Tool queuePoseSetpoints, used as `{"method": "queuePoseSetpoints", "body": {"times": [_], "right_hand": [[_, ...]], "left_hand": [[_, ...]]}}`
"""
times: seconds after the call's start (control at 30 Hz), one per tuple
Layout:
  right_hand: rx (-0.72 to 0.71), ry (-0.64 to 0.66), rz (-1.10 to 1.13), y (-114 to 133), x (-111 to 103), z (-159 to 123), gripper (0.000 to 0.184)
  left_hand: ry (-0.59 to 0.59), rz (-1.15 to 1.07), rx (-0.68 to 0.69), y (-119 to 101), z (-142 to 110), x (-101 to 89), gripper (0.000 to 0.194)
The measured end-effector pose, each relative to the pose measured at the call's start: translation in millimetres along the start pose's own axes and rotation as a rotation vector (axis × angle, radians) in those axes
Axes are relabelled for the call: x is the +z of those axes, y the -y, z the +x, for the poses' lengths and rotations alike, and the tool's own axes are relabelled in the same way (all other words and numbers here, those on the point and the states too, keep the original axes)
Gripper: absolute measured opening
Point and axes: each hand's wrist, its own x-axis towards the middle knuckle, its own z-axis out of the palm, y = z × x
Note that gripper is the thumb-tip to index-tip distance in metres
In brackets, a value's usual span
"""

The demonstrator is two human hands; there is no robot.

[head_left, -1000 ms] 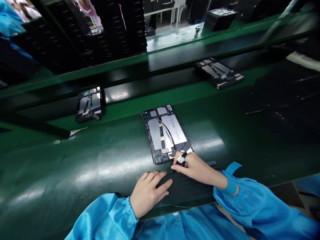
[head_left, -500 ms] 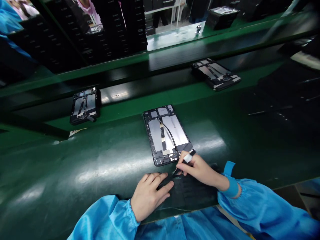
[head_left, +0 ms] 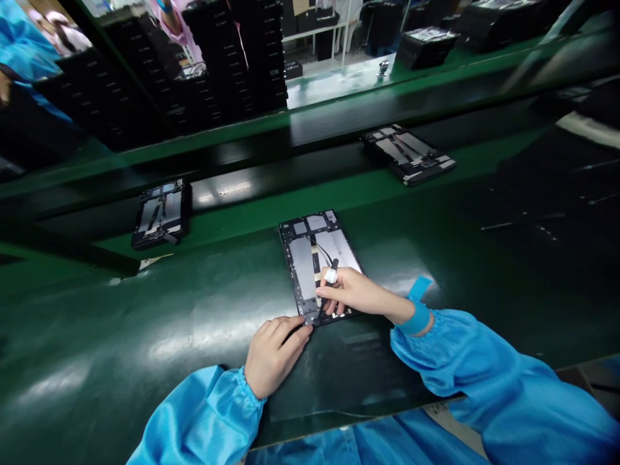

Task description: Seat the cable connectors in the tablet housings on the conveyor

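Note:
An opened tablet housing (head_left: 310,258) lies flat on the green belt in front of me, with silver shield plates and a thin black cable showing. My right hand (head_left: 351,294) is over its lower right part, shut on a slim black tool (head_left: 331,276) with a white band. The tool's tip is hidden behind my fingers near the tablet's lower edge. My left hand (head_left: 276,354) lies on the belt, its fingertips against the tablet's lower left corner.
Two more opened tablets (head_left: 161,214) (head_left: 407,155) lie farther along the green belt (head_left: 145,303). Stacks of black units (head_left: 232,58) rise beyond it. A co-worker's pink sleeve (head_left: 169,13) shows behind them, and a blue sleeve (head_left: 24,48) at upper left.
My right hand has moved up and left, from the tablet's lower edge onto its lower right part. My left hand has shifted up to the corner. The farther tablets sit lower and further left in view.

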Motion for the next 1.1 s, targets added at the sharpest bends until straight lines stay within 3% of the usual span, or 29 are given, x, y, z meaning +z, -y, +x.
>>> {"method": "queuePoseSetpoints", "body": {"times": [0.93, 1.1], "right_hand": [[-0.027, -0.03, -0.057, -1.4, 1.5, -1.3, 0.019], [-0.036, -0.032, -0.061, -2.3, 1.5, -1.5, 0.018]], "left_hand": [[-0.006, -0.031, -0.009, -0.8, 0.5, 0.1, 0.019], [0.027, 0.013, 0.023, 0.4, -1.3, 0.2, 0.03]]}}
